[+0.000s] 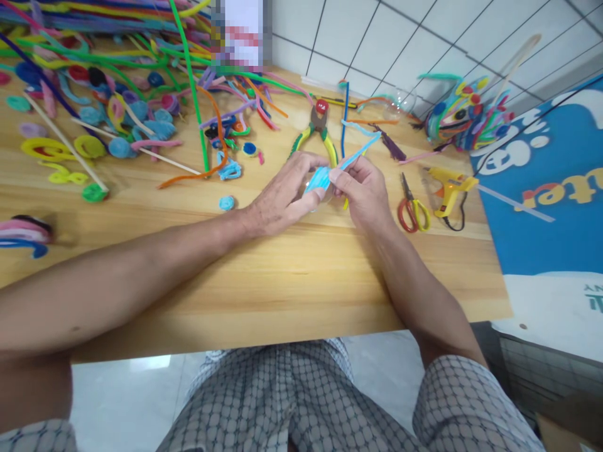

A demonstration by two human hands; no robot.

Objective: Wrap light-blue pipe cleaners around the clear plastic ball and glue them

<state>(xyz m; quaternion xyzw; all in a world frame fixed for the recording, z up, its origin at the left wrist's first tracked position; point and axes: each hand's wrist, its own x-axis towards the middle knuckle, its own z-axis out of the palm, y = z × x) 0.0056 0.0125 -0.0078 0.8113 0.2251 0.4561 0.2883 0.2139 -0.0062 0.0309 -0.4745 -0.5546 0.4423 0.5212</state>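
My left hand (293, 188) is closed around a small clear rounded piece partly wrapped in light-blue pipe cleaner (317, 180). From the wrapped part a light-blue strand runs up to the right and bends back on itself. My right hand (365, 188) pinches this strand between thumb and finger, close beside the left fingertips. Just beyond the hands lie pliers (319, 129) with green and yellow handles. A dark-blue pipe cleaner (346, 113) stretches away behind the right hand. A light-blue coil (227, 203) rests left of the left hand.
Scissors (413, 207) and a yellow glue gun (452, 191) lie to the right. A multicoloured pipe-cleaner figure (464, 119) stands at the back right. Pipe cleaners (117, 37) heap up at the back left, with several coiled pieces (89, 146) before them. The table's front edge runs near my body.
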